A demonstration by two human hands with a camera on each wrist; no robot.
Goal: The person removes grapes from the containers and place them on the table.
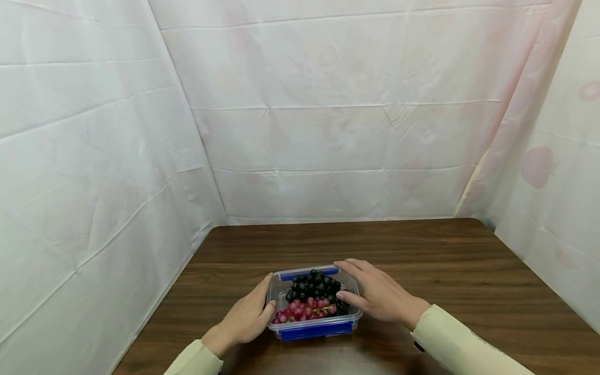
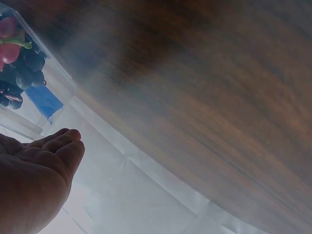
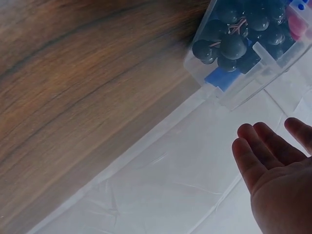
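A clear plastic food container with blue latches on its edges sits on the table, with no lid on top. Inside it lie dark, nearly black grapes toward the back and right, and a bunch of red grapes along the front. My left hand lies along the left wall, fingers fairly straight, thumb by the near-left rim. On the other side my right hand has its extended fingers at the far-right corner and its thumb over the right rim. The right wrist view shows those fingers loosely straight with nothing in them.
The dark wood-grain table stretches behind and to both sides of the container. White creased sheeting hangs behind the table's far edge, and more covers the left and right sides.
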